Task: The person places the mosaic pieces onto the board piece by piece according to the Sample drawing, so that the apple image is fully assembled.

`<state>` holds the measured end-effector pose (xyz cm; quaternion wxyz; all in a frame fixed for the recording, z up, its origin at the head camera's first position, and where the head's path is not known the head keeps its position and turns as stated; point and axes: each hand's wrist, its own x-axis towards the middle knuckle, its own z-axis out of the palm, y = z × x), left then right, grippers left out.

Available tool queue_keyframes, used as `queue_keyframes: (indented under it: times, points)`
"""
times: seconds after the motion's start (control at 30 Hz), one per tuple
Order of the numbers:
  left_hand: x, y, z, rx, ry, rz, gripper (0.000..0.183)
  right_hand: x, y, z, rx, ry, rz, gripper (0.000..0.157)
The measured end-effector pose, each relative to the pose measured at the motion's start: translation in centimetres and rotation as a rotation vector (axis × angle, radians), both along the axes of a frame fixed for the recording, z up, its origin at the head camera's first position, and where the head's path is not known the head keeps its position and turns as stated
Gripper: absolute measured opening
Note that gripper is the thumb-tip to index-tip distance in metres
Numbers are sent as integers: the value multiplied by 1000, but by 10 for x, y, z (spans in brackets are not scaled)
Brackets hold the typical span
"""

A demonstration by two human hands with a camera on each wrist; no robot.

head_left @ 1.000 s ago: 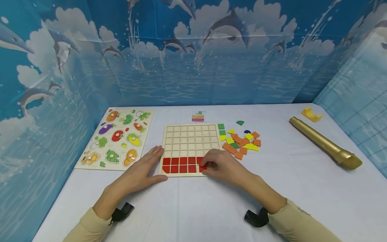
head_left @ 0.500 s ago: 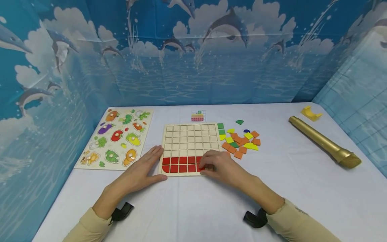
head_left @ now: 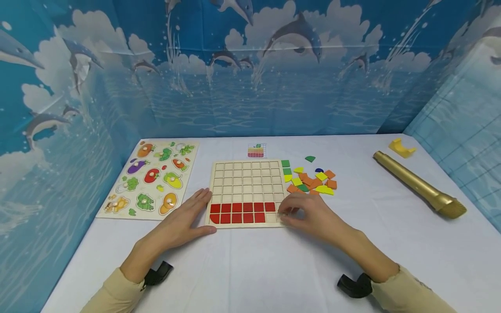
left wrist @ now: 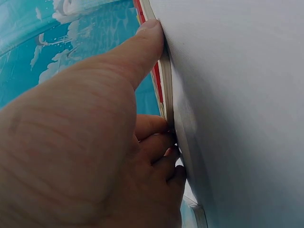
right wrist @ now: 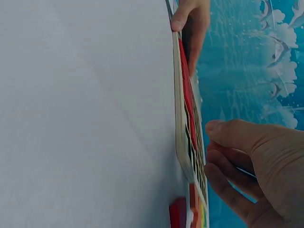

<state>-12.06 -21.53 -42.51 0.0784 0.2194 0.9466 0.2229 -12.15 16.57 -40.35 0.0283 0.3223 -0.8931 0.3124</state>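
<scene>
A pale wooden grid board [head_left: 248,181] lies on the white table, its two nearest rows mostly filled with red tiles [head_left: 237,208]. One red tile at the near left has a rounded corner. My left hand [head_left: 182,224] rests against the board's near left corner, fingers along the left side and thumb by the front edge. Over the near right corner is my right hand [head_left: 309,215], fingers bent. In the right wrist view its thumb and fingertips stand apart, with no tile between them. A dark red piece [right wrist: 178,212] lies beside the board there.
Loose orange, yellow, green and blue pieces [head_left: 316,182] lie right of the board. A small picture card [head_left: 256,150] is behind it. At left sits a vegetable puzzle board [head_left: 155,201]; at right, a gold microphone [head_left: 419,183] and a yellow stand [head_left: 401,148].
My right hand has moved right from the red rows to the board's near right corner, uncovering the red tile it was on, seated in the front row. My left hand has stayed put.
</scene>
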Motion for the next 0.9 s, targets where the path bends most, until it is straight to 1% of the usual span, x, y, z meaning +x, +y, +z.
queue_keyframes:
  times: [0.1, 0.2, 0.3, 0.57, 0.73, 0.9]
  points:
    - [0, 0, 0, -3, -1, -2, 104, 3, 12, 2, 28, 4, -33, 19]
    - [0, 0, 0, -8, 4, -3, 103, 7, 23, 3, 70, -15, -70, 21]
    - [0, 0, 1, -9, 2, -1, 103, 10, 34, 3, 103, -49, -88, 25]
    - [0, 0, 1, -12, -9, 2, 103, 14, 55, 4, 166, -149, -54, 28]
    - [1, -1, 1, -7, -11, 4, 103, 13, 57, 6, 183, -183, -43, 28]
    - [0, 0, 0, -8, -20, 3, 104, 12, 57, 7, 191, -221, -50, 27]
